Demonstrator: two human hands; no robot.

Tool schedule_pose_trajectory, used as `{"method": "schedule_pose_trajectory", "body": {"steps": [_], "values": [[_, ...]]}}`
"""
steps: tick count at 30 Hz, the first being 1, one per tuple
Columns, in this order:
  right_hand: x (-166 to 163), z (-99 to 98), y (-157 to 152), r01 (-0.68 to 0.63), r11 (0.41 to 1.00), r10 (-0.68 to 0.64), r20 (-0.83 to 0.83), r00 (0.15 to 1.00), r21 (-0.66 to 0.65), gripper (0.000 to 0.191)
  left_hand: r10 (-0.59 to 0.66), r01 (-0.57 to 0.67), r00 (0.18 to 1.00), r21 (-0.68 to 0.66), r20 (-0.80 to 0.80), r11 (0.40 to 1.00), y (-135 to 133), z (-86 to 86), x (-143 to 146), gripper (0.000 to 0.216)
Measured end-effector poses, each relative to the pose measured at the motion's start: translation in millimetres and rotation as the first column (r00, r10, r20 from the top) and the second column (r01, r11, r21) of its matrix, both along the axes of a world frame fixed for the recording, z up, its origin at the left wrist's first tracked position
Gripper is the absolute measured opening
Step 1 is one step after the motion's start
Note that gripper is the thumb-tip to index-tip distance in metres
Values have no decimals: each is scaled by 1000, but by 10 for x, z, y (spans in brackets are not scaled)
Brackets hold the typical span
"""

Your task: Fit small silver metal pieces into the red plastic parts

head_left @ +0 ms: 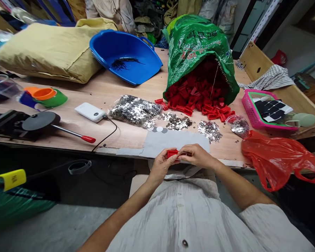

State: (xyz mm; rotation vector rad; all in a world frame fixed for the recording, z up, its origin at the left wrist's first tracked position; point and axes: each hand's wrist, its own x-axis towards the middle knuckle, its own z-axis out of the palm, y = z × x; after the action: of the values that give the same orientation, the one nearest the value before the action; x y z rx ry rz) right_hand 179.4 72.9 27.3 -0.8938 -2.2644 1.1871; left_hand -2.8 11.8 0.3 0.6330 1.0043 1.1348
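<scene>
My left hand [161, 164] and my right hand [198, 156] meet at the table's front edge, both pinched on one small red plastic piece [172, 153] held between them. Just beyond lies a grey sheet [173, 140] with a few round metal discs. Further back sit heaps of small shiny metal parts [136, 111] and a spill of red plastic pieces [199, 101] pouring from a tipped green sack [196, 45].
A blue tub [126, 56] with dark thin parts stands behind. A white power bank [90, 112] with cable, a hand press [39, 122] with a red-tipped lever, a pink basket [267, 112] and a red plastic bag [278, 157] surround the working spot.
</scene>
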Motion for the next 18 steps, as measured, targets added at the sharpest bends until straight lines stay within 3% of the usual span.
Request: {"method": "schedule_pose_trajectory", "body": {"steps": [3,6,8,13,18], "values": [[15,-114,192,121,993,-122,51,991,8,20,24,-23,999,28,-29,999,-37,-55,-9,41],[37,-254,549,314,918,-358,165,919,243,17,32,-32,999,18,-36,999,-97,-77,-56,43],[9,-335,760,335,869,-441,262,858,364,21,44,-44,998,8,-40,999,-130,-85,-89,43],[-154,-449,1024,278,850,-477,431,766,448,36,50,-50,997,0,-52,999,-184,-124,-140,44],[-176,-459,1101,293,853,-480,428,766,432,38,45,-46,997,-10,-65,999,-209,-142,-155,43]]}}
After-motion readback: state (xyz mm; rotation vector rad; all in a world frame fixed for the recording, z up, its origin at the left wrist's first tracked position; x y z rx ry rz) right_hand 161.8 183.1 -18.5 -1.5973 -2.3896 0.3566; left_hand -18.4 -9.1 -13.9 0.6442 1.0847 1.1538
